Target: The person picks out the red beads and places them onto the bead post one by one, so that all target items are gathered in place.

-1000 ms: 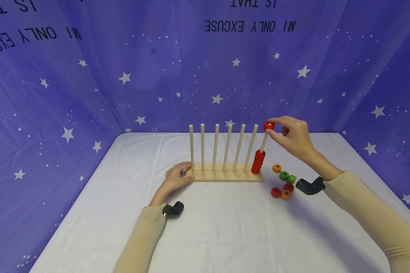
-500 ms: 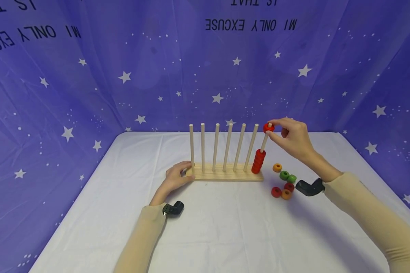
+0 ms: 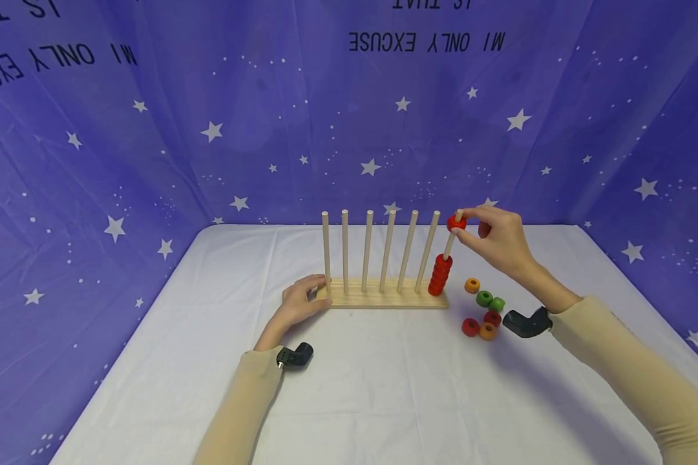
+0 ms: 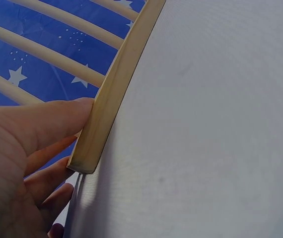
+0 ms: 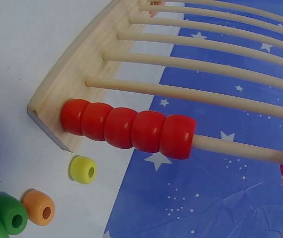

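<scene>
A wooden peg rack (image 3: 384,299) with a row of upright pegs stands on the white cloth. My left hand (image 3: 300,301) grips its left end, thumb on the front edge in the left wrist view and fingers behind. My right hand (image 3: 500,237) pinches a red bead (image 3: 456,223) between thumb and fingertips. That bead is threaded on the rightmost peg, and the peg's tip sticks out above it. Lower on the same peg sits a stack of several red beads (image 5: 129,128), with bare peg between stack and held bead. The other pegs carry no beads.
Loose beads lie right of the rack: an orange bead (image 3: 472,285), a green bead (image 3: 484,298), a red bead (image 3: 470,327) and several more. The right wrist view shows a yellow bead (image 5: 83,169) near the rack's end. A starry blue curtain (image 3: 302,129) hangs behind.
The right hand has lowered the red bead a little, so more of the peg's tip now shows above it. The left hand has stayed on the rack's end.
</scene>
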A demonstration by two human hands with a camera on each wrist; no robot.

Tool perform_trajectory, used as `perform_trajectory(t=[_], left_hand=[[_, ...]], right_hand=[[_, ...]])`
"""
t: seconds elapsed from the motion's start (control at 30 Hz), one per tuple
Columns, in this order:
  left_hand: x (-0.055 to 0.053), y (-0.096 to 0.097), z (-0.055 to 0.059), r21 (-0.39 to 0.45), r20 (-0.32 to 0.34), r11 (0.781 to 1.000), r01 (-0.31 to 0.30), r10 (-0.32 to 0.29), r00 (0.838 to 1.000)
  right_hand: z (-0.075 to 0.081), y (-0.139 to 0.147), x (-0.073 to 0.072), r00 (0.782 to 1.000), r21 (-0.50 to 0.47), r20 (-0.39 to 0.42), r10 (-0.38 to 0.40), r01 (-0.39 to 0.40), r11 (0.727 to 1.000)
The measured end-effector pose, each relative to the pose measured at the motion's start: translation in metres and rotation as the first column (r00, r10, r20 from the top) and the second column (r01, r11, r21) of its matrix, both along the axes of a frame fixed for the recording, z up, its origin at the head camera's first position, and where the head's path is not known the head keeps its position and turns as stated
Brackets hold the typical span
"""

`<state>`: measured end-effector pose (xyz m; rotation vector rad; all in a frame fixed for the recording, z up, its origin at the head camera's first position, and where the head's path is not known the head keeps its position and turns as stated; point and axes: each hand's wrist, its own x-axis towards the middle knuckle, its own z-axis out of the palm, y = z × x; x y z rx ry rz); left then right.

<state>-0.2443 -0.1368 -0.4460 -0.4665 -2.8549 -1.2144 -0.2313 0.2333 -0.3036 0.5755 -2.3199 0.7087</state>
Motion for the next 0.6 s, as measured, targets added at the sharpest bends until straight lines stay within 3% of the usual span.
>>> perform_trajectory(t=[0.6], left_hand=[[0.0002, 0.0007, -0.0011, -0.013, 0.005, 1.000, -0.012, 0.012, 1.000]], right_hand=[[-0.0093, 0.0003, 0.0020, 0.999, -0.008, 0.037, 0.005, -0.004, 1.000]])
